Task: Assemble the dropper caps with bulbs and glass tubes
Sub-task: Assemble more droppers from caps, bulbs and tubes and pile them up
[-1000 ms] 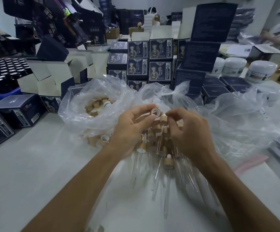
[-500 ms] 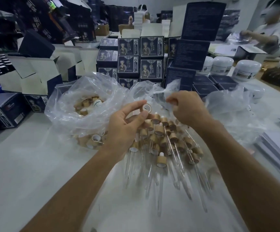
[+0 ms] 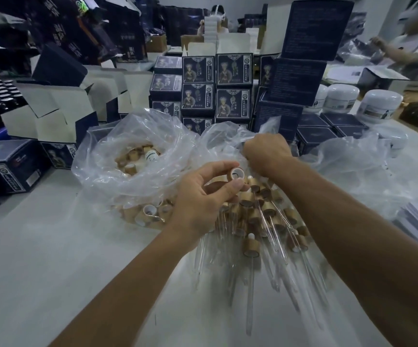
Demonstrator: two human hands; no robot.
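A left hand (image 3: 197, 196) pinches a wooden dropper cap (image 3: 236, 173) above a pile of assembled droppers (image 3: 265, 221) — the right hand (image 3: 265, 152) reaches, fingers curled, into a clear plastic bag (image 3: 228, 136), its grasp hidden.

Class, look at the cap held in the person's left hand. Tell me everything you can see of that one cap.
The cap is a short round collar, tan and wood-like outside with a white lining inside. It is tilted so its open end faces the camera, and no glass tube shows in it. The left hand pinches it between the thumb below and a finger above, held above the pile of finished droppers and apart from it. Whether a bulb is fitted at its far end cannot be seen.
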